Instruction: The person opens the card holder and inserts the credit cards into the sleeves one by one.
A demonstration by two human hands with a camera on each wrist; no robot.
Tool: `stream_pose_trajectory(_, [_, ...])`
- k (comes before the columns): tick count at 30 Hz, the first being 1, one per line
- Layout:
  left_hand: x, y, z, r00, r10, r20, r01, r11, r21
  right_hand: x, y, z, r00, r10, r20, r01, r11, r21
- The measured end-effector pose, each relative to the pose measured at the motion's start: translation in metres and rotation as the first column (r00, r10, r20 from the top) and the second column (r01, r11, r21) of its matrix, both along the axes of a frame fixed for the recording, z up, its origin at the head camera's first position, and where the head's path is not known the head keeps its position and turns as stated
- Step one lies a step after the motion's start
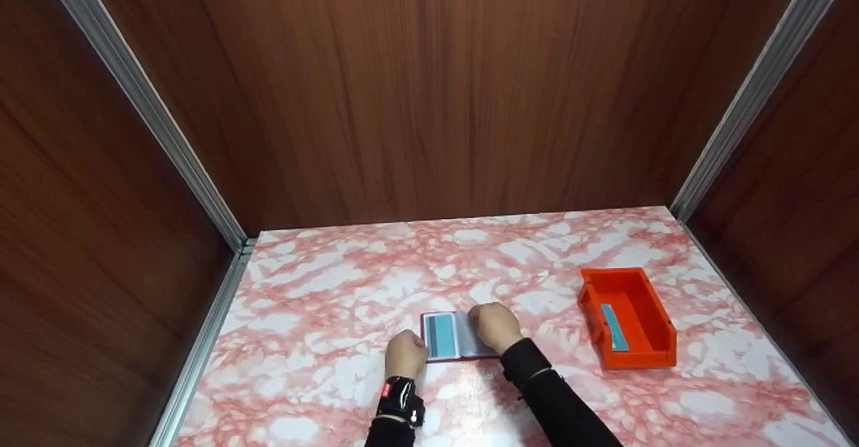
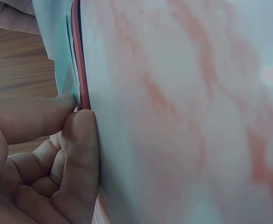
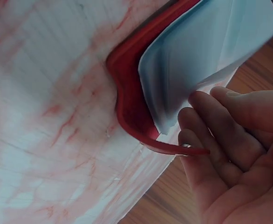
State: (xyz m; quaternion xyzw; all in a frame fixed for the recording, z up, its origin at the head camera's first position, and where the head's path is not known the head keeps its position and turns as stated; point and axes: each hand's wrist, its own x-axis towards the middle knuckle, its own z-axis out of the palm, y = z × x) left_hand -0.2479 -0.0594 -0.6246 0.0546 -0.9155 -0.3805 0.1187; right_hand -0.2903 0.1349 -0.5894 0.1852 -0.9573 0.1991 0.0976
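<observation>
A small card holder point(image 1: 460, 358) with a red cover lies spread on the table in front of me. Its left page holds a teal card point(image 1: 443, 337) with a grey stripe; clear sleeves point(image 1: 468, 341) make up the right side. My left hand point(image 1: 405, 354) pinches the holder's left edge between thumb and index finger, as the left wrist view shows close up. At the right side, my right hand point(image 1: 496, 327) has thumb and fingertips at the edge of a clear sleeve point(image 3: 187, 60). The red cover point(image 3: 141, 133) bends up against its lower fingers.
To the right stands an orange-red open bin point(image 1: 641, 360) with a teal card point(image 1: 614, 327) leaning inside it. The table point(image 1: 322, 339) has a red-and-white marbled top. Brown wood-grain panels point(image 1: 429, 98) with metal corner posts point(image 1: 154, 111) enclose the back and sides.
</observation>
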Motion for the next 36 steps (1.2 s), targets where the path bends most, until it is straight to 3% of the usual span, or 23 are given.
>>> stream_pose_trajectory(12, [0.001, 0.001, 0.004, 1.0, 0.014, 0.006, -0.014, 1.0, -0.012, 0.004, -0.007, 0.002, 0.994, 0.113, 0.001, -0.113, 0.992, -0.055])
stream_pose_trajectory(17, [0.0, 0.002, 0.003, 1.0, 0.019, -0.023, -0.019, 0.999, -0.026, 0.005, -0.01, 0.001, 0.989, 0.142, -0.028, -0.144, 0.986, -0.083])
stream_pose_trajectory(27, [0.001, 0.001, 0.003, 0.999, 0.013, -0.036, -0.014, 1.0, -0.026, 0.005, -0.016, -0.004, 0.981, 0.191, 0.028, -0.187, 0.976, -0.115])
stream_pose_trajectory(36, [0.0, 0.0, 0.002, 1.0, 0.007, -0.027, -0.007, 1.0, -0.02, 0.007, -0.023, -0.003, 0.969, 0.245, 0.005, -0.242, 0.959, -0.149])
